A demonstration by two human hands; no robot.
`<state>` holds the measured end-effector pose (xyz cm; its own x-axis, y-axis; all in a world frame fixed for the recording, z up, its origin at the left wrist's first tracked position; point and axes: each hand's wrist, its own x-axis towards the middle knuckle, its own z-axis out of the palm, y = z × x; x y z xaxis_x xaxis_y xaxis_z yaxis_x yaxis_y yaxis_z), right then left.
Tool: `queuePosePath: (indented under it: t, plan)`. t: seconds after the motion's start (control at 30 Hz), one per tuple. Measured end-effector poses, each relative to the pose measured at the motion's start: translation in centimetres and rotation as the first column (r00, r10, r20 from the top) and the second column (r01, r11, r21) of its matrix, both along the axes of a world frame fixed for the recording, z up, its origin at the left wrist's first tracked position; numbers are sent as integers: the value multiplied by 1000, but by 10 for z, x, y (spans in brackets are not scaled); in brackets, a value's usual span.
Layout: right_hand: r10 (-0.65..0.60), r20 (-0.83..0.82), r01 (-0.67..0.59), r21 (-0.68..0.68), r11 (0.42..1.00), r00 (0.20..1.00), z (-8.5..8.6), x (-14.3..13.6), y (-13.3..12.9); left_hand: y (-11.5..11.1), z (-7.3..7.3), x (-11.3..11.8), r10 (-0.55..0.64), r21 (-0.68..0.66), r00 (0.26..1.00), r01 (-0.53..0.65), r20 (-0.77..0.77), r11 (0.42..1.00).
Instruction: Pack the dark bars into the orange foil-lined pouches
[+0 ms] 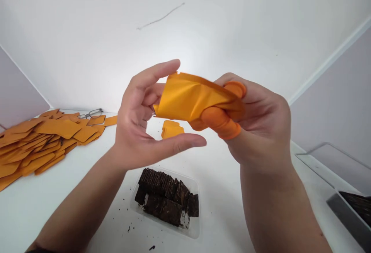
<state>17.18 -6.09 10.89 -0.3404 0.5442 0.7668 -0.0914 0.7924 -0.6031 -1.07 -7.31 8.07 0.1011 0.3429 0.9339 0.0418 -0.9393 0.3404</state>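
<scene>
An orange packet (185, 96) is held up above the middle of the table, its wider end towards the left. My right hand (257, 118) pinches its right end between thumb and finger, both tips covered by orange finger cots. Around the packet's left end, my left hand (142, 118) is open, thumb below and fingers above and behind it; whether a finger touches it I cannot tell. Below the hands stands a clear plastic tray (195, 228) with rows of thin dark brown pieces (164, 208). Behind it lies a small stack of orange packets (171, 129), partly hidden by my left hand.
A large heap of flat orange packets (43, 141) covers the left of the white table (220, 214). Eyeglasses (95, 113) lie behind it. Dark crumbs (130, 228) are scattered near the tray. At the right edge are a wire frame (315, 170) and a container of dark pieces (358, 202).
</scene>
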Motion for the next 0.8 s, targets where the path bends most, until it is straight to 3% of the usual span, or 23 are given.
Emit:
queuePosePath:
  t: [0.1,0.2,0.33,0.47,0.53,0.6,0.7,0.8]
  plan:
    - [203,-165,-228,-149,962,965,-5,-8,-2,-15,2,22,0,-130,991,17,135,991]
    - [308,-210,-356,-254,899,928,-14,-18,3,-22,1,41,109,-201,986,-81,129,976]
    - [352,-128,-375,-288,881,927,-20,-21,18,-17,-1,42,262,-46,964,-260,35,964]
    - [280,-29,-276,-285,918,960,-13,-6,27,-6,1,19,416,145,909,-411,-2,900]
    - [137,23,-130,-206,970,990,-6,5,24,-3,2,6,524,230,852,-506,-19,831]
    - [-15,113,20,-44,999,993,0,12,16,-1,2,-2,596,265,802,-564,-51,782]
    - [-117,211,73,205,976,970,2,13,6,2,0,-6,626,279,767,-576,-142,768]
    - [-182,168,118,330,936,969,-2,5,3,4,0,-4,641,281,744,-585,-186,761]
